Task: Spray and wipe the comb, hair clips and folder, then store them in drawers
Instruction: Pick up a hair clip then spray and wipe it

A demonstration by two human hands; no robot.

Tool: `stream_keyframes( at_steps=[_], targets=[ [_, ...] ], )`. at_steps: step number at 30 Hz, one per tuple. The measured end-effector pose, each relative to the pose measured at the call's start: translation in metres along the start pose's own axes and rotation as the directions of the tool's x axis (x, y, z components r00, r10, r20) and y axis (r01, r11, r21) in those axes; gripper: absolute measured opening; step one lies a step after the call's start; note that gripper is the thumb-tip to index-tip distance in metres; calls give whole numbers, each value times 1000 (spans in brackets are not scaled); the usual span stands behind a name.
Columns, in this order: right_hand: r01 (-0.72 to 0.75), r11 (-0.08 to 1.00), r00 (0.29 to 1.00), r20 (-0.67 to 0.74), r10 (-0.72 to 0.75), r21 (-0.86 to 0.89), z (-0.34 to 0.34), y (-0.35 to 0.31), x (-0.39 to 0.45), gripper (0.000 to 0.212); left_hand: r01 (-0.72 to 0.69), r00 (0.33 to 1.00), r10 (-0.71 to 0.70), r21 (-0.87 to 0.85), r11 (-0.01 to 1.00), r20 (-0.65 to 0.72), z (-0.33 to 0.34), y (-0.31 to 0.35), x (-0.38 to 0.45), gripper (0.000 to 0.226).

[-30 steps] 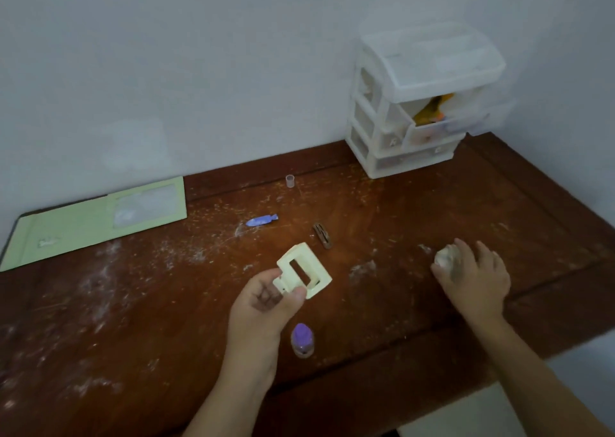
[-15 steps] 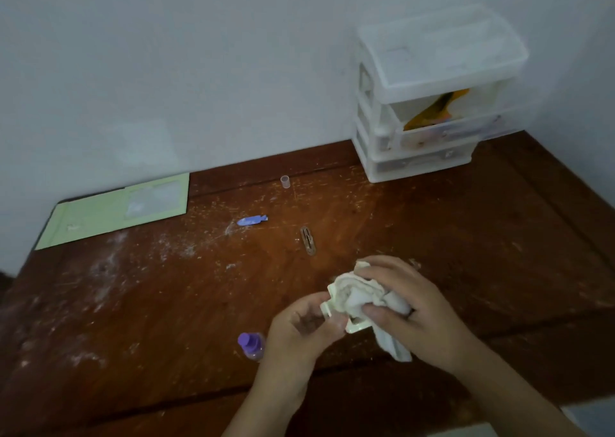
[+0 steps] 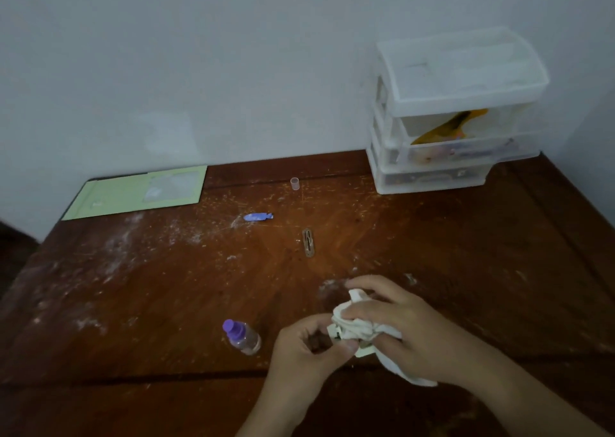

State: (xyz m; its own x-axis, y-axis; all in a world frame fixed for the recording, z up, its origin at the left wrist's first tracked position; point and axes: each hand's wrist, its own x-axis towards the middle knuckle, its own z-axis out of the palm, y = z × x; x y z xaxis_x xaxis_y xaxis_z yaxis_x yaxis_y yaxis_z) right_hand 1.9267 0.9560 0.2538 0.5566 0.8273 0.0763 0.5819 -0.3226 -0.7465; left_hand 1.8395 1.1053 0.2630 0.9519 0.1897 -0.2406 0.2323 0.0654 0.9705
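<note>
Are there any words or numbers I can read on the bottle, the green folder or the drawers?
No text can be read anywhere in this view.
Spray bottle: purple cap, clear body, no label legible.
Green folder: a pale window patch, no words visible.
Drawer unit: translucent plastic, small marks on the drawer fronts too blurred to read.
Blue hair clip: faint marks, too small to read.

Occluded / unclear bits

Cream clip [image 3: 363, 351] mostly wrapped in white cloth [image 3: 361, 328], only edges peek out between left hand [image 3: 306, 350] and right hand [image 3: 409, 330]. Both forearms cut by bottom edge. Drawer unit [image 3: 459, 80] contents blurred, orange item [image 3: 449, 127] unidentifiable.
</note>
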Motion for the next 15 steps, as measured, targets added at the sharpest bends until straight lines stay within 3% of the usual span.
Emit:
stream_keyframes(
  at_steps=[5, 9, 15],
  targets=[
    [-65, 995, 995, -70, 70, 73, 4, 1, -12, 45, 14, 997, -17, -32, 999, -77, 7, -7, 1, 18],
    [-93, 991, 988, -113, 104, 101, 13, 8, -24, 43, 16, 996, -22, -74, 997, -86, 14, -12, 0, 30],
    [-68, 985, 986, -137, 91, 162, 5, 14, -42, 40, 53, 998, -55, -102, 993, -16, 26, -12, 6, 15]
  ],
)
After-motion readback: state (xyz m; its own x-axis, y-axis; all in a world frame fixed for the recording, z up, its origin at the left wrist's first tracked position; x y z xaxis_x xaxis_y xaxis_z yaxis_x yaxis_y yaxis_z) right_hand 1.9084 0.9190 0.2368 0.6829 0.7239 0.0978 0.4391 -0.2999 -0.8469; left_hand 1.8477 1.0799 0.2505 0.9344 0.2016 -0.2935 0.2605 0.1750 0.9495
